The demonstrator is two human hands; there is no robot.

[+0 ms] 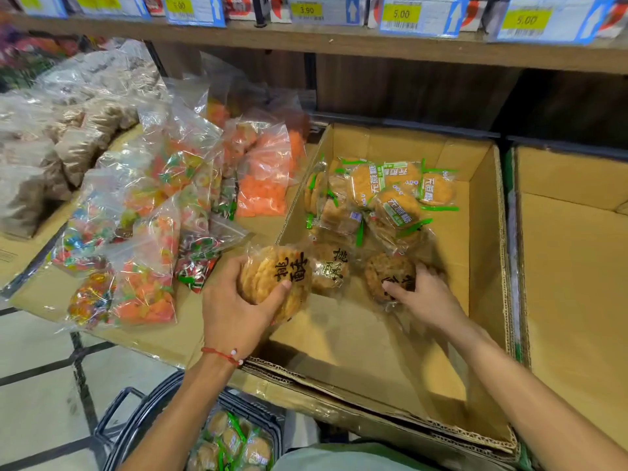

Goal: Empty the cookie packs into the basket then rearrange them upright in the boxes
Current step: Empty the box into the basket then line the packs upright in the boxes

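One cookie pack (272,277), left hand (234,311) curled round (thumb across)

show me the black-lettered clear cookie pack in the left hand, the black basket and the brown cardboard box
black-lettered clear cookie pack (265,277): head view, front face
black basket (153,399): head view, left rim
brown cardboard box (339,351): head view, bare floor

I'm looking into a shop aisle. The brown wooden shelf edge (339,42) above carries white-and-blue price holders (438,20) with yellow price stickers (401,14) reading 5.00 and 3.90 over barcodes. Below, clear plastic bags of coloured sweets (261,178) lie heaped on flattened cardboard (163,338), beside an open brown cardboard box (486,232) of clear-wrapped round cookie packs (397,205). A black plastic shopping basket (136,413) sits on the pale tiled floor (40,351).
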